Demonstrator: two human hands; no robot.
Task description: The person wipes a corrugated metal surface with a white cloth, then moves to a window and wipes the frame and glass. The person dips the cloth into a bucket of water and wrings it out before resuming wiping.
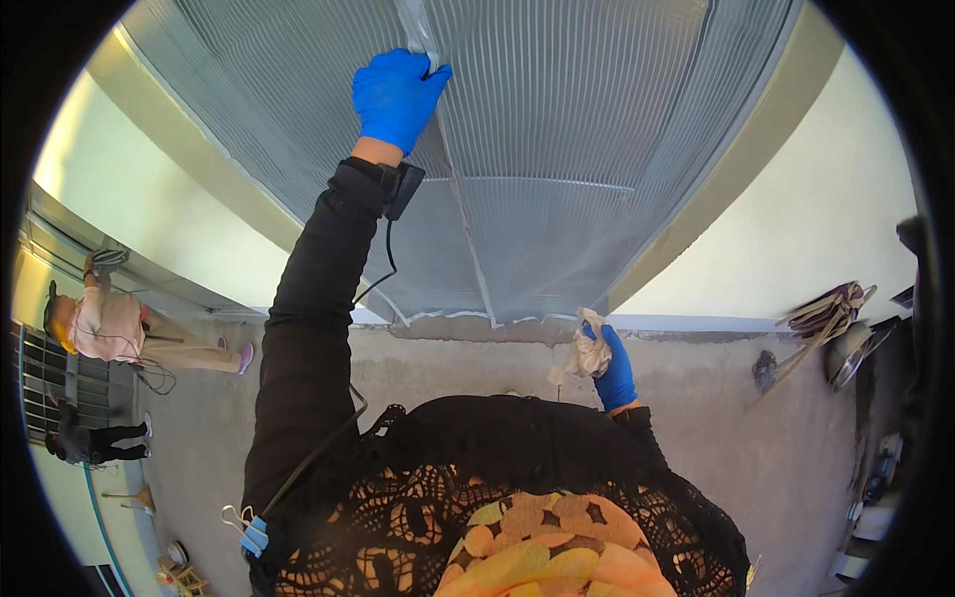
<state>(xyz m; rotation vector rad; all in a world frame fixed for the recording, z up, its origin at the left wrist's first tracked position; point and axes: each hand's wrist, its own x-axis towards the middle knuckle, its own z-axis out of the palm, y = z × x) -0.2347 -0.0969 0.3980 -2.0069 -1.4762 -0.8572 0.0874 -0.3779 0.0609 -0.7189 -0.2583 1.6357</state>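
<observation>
A grey translucent ribbed plastic door curtain [552, 112] hangs before me in a doorway. Its pale middle edge strip [461, 216] runs down to the floor. High up on this strip, my left hand [399, 97] in a blue glove has its fingers closed around the edge. Low at my right side, my right hand [616, 369], also blue-gloved, grips a crumpled beige cloth [591, 347]. The cloth appears in front of the curtain's lower right corner; whether it touches the curtain I cannot tell.
At left, a person in a pink top [112, 324] faces a window, and a person in dark clothes [93, 440] stands beyond. A mop [824, 313] and a metal basin [847, 354] are at right. A black cable [389, 254] hangs from my left wrist.
</observation>
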